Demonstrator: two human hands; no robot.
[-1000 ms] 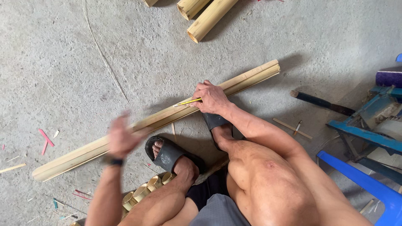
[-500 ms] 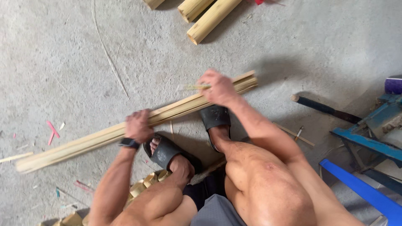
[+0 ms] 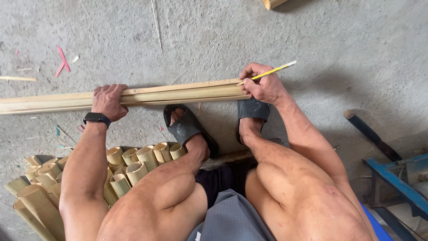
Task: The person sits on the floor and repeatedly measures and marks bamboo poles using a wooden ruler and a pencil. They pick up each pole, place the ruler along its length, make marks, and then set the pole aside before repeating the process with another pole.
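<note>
Split bamboo strips pinned to the floor, pencil poised at their end.

The bamboo strips [image 3: 169, 94] are laid on the concrete floor [image 3: 200, 35], long axis running from 9 o'clock to 3 o'clock, the right end just above the black sandals [image 3: 187, 127]. The left hand [image 3: 108, 101] is clenched over them toward 9 o'clock; the right hand [image 3: 263, 85] is closed on a yellow pencil [image 3: 272, 71], tip set at the strip end. The strips are judged light, stiff and springy, splintery at the edges, best gripped mid-length. Cut bamboo tubes [image 3: 129, 165] are stacked at 7 o'clock.
</note>
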